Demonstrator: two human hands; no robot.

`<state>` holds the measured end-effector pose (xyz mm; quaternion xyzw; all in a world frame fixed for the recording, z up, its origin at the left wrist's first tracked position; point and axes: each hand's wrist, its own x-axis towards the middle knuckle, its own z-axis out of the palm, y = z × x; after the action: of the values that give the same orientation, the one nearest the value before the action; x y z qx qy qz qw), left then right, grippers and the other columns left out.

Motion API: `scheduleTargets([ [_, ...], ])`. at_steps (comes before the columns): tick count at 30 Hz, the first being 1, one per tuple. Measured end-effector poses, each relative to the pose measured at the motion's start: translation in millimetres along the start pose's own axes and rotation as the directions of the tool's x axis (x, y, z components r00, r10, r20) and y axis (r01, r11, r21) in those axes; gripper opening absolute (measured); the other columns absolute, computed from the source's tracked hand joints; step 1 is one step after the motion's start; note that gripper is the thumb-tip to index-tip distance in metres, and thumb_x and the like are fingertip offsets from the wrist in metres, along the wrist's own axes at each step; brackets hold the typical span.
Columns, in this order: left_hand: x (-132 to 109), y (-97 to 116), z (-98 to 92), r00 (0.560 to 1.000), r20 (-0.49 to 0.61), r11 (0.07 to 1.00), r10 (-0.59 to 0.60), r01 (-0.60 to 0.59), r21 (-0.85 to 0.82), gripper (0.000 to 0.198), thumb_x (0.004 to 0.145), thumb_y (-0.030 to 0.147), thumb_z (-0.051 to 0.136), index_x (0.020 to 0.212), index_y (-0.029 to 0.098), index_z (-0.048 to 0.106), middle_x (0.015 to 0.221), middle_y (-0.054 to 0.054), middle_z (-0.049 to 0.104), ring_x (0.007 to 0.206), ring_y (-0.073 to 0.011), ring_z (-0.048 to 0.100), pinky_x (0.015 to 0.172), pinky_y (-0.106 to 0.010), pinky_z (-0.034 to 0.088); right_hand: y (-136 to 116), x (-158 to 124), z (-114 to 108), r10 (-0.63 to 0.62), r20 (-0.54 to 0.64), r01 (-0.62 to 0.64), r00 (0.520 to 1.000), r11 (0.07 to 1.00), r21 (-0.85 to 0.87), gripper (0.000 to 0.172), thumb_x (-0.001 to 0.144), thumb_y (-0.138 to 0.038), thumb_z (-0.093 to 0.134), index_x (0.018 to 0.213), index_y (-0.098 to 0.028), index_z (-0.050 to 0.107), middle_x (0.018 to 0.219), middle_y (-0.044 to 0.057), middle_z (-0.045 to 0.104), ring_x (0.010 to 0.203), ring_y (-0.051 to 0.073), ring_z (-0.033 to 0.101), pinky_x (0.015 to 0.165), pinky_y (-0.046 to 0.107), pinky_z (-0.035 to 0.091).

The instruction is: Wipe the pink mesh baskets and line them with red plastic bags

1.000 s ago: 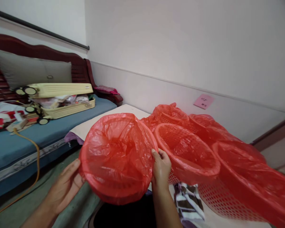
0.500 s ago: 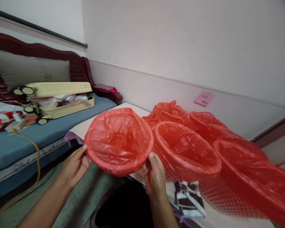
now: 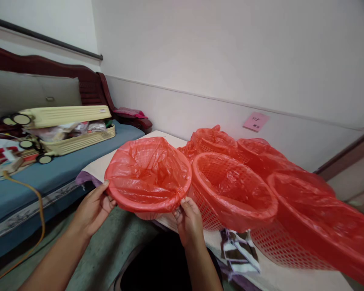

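I hold a round red mesh basket lined with a red plastic bag (image 3: 148,173) upright at the near left corner of the table. My left hand (image 3: 92,208) presses its left side with fingers stretched along the rim. My right hand (image 3: 188,220) grips the lower right side, fingers curled under the bag's edge. Directly to its right stands another lined red basket (image 3: 230,190), almost touching it.
More bag-lined red baskets (image 3: 309,210) fill the cloth-covered table (image 3: 279,277) to the right and behind. A striped cloth (image 3: 238,248) lies under them. On the left, a blue-cushioned wooden sofa (image 3: 48,178) carries an open cream suitcase (image 3: 66,127); an orange cable (image 3: 38,208) hangs from it.
The held basket has tipped from facing me to upright and come down toward the table corner. Both hands dropped with it; my right hand slid from the rim to its lower side.
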<state>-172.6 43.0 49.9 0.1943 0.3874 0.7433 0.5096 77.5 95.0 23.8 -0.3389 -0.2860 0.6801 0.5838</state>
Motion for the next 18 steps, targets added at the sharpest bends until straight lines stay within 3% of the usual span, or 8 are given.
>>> scheduleTargets([
  [7,-5.6,-3.8,-2.4,1.0,-0.029,1.0,-0.008,0.009,0.027,0.009,0.088,0.015,0.06,0.091,0.016,0.069,0.073,0.001,0.072,0.055,-0.0099,0.065,0.048,-0.019,0.055,7.2,0.8,-13.4,-0.081,-0.103,0.061,0.991,0.981,-0.184,0.028,0.067,-0.039,0.074,0.076,-0.017,0.059,0.054,-0.005,0.057,0.047,0.008,0.046,0.047,0.02,0.037],
  [10,-13.9,-8.6,-1.5,0.999,-0.031,1.0,0.01,-0.01,0.017,0.005,0.086,0.016,0.064,0.088,0.017,0.068,0.07,0.004,0.07,0.052,-0.0085,0.06,0.045,-0.018,0.053,-1.1,-19.1,-17.0,-0.249,-0.161,0.19,0.955,0.931,-0.311,0.027,0.073,-0.04,0.072,0.086,-0.018,0.062,0.062,-0.004,0.06,0.053,0.01,0.052,0.052,0.021,0.041],
  [11,-18.8,-10.7,-1.3,0.999,-0.03,1.0,0.018,-0.017,0.015,0.005,0.084,0.017,0.066,0.088,0.017,0.069,0.071,0.004,0.069,0.053,-0.0085,0.059,0.045,-0.019,0.052,-7.2,-29.1,-16.3,-0.352,-0.145,0.267,0.925,0.872,-0.409,0.025,0.078,-0.04,0.069,0.088,-0.019,0.063,0.065,-0.003,0.06,0.058,0.012,0.055,0.056,0.023,0.044],
  [14,-41.0,-18.5,-0.7,0.998,-0.035,0.996,0.05,-0.047,0.079,0.013,0.079,0.026,0.074,0.088,0.017,0.07,0.073,0.003,0.068,0.056,-0.0095,0.057,0.047,-0.02,0.052,-33.7,-60.2,-6.9,-0.551,0.134,0.491,0.824,0.574,-0.655,0.011,0.089,-0.032,0.06,0.089,-0.022,0.065,0.077,0.0,0.063,0.071,0.014,0.06,0.065,0.025,0.048],
  [16,-60.5,-24.8,0.9,0.998,-0.046,0.987,0.053,-0.045,0.154,0.02,0.076,0.035,0.076,0.084,0.018,0.07,0.07,0.002,0.065,0.058,-0.0106,0.056,0.052,-0.021,0.052,-54.0,-75.1,5.1,-0.529,0.361,0.613,0.768,0.445,-0.653,0.009,0.093,-0.024,0.055,0.095,-0.025,0.064,0.084,-0.001,0.064,0.077,0.014,0.061,0.07,0.024,0.049],
  [18,-80.7,-31.7,4.6,0.997,-0.07,0.981,0.026,-0.012,0.193,0.024,0.075,0.042,0.076,0.078,0.019,0.07,0.066,0.002,0.064,0.059,-0.0116,0.055,0.056,-0.022,0.052,-71.3,-81.8,20.0,-0.424,0.555,0.694,0.716,0.343,-0.633,0.013,0.093,-0.02,0.054,0.099,-0.026,0.063,0.085,-0.001,0.064,0.077,0.014,0.061,0.07,0.024,0.049],
])
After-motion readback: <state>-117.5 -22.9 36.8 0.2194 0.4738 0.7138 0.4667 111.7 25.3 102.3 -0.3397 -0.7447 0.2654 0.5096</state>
